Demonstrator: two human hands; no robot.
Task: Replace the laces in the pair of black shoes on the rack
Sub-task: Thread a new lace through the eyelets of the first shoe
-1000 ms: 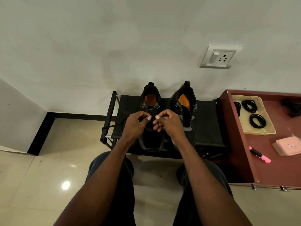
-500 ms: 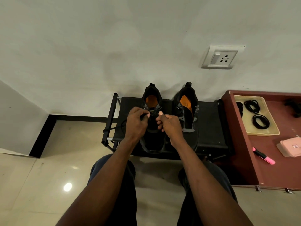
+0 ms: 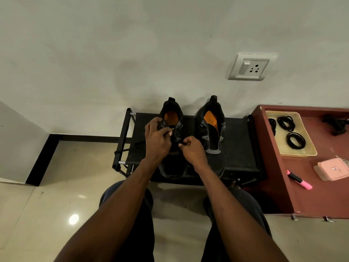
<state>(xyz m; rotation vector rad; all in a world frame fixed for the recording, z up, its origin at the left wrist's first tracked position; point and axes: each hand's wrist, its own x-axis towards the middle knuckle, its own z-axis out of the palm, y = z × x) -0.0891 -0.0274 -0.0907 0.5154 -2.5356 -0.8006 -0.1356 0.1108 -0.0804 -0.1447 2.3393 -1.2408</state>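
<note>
Two black shoes with orange insoles stand on a low black rack (image 3: pixel 238 146) against the wall. Both hands work over the left shoe (image 3: pixel 171 114). My left hand (image 3: pixel 157 140) pinches a black lace (image 3: pixel 138 143) near the shoe's upper eyelets; the lace's loose end trails left over the rack. My right hand (image 3: pixel 192 151) pinches the lace on the shoe's right side, lower down. The right shoe (image 3: pixel 212 129) stands untouched, with no lace visible in its eyelets.
A maroon table (image 3: pixel 321 195) stands right of the rack. On it lie a cream tray (image 3: pixel 302 152) with coiled black laces (image 3: pixel 295 140), a pink marker (image 3: pixel 299 180) and a pink box (image 3: pixel 332 170). A wall socket (image 3: pixel 250 67) sits above. My knees are below, over a glossy tiled floor.
My hands have moved apart. The left hand went up toward the shoe's collar with the lace, and the right hand dropped slightly lower and to the right.
</note>
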